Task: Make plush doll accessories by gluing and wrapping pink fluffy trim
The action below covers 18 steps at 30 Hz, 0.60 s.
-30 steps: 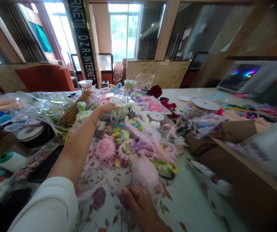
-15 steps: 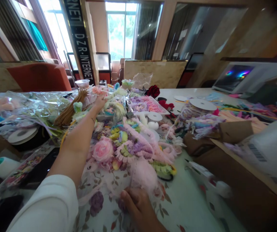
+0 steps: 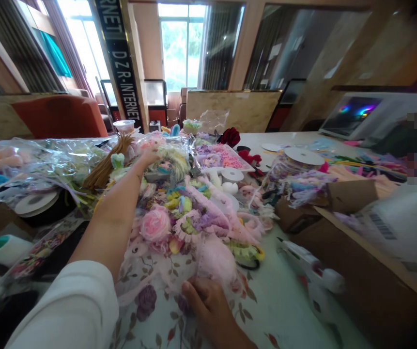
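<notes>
My left hand (image 3: 147, 156) reaches far across the table and rests closed on the top of a doll head with pale green hair (image 3: 168, 164). A frilly doll dress (image 3: 201, 220) with a pink fabric rose (image 3: 155, 224), pastel ruffles and lace lies spread below the head. My right hand (image 3: 208, 304) lies near the front edge, fingers curled on the pink lace hem and the sheer floral cloth (image 3: 150, 295) under the dress.
A white glue gun (image 3: 312, 274) lies right of the dress. An open cardboard box (image 3: 342, 242) stands at right. Ribbon spools (image 3: 304, 156), a tray of pink trims (image 3: 223, 156), plastic bags of craft stuff (image 3: 48, 165) and a tape roll (image 3: 3, 248) crowd the table.
My left hand went from the pale hair up to the far bags, then came back down onto the doll head. My right hand stayed on the lace.
</notes>
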Each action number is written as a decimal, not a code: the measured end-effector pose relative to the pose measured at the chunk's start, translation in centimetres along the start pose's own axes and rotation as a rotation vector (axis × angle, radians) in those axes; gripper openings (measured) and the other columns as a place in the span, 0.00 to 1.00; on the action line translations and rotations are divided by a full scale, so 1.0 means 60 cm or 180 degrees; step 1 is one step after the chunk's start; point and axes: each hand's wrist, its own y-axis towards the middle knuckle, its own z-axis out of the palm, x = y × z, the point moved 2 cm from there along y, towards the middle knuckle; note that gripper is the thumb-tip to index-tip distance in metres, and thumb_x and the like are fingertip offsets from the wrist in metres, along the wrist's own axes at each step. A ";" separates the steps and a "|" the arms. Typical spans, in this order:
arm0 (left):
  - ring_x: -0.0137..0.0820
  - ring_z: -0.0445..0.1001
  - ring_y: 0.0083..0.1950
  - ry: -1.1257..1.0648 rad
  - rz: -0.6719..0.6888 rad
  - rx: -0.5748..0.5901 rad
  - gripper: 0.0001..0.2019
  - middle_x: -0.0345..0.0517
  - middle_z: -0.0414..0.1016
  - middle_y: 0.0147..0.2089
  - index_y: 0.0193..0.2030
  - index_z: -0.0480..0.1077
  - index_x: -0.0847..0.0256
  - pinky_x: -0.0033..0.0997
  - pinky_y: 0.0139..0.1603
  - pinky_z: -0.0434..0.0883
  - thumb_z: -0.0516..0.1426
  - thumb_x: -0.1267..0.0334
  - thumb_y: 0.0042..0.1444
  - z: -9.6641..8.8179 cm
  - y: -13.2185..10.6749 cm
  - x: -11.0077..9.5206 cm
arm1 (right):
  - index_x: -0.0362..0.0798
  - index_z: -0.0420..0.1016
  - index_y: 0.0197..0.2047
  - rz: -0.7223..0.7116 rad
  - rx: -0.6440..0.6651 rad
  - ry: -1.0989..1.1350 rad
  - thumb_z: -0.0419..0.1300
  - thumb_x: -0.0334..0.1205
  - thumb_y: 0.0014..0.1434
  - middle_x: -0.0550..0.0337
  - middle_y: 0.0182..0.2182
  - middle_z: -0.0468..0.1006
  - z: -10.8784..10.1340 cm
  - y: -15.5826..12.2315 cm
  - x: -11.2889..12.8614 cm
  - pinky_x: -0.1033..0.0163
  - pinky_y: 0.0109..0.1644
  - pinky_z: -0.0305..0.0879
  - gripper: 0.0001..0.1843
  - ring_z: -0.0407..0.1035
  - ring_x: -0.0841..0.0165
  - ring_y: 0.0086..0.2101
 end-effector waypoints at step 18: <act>0.38 0.72 0.49 0.0241 0.0101 0.1423 0.17 0.51 0.69 0.53 0.53 0.67 0.63 0.44 0.47 0.72 0.55 0.58 0.60 0.123 -0.105 0.001 | 0.47 0.54 0.18 -0.0050 -0.0118 -0.0244 0.44 0.59 0.63 0.66 0.16 0.54 -0.002 0.007 0.003 0.66 0.24 0.46 0.29 0.52 0.74 0.20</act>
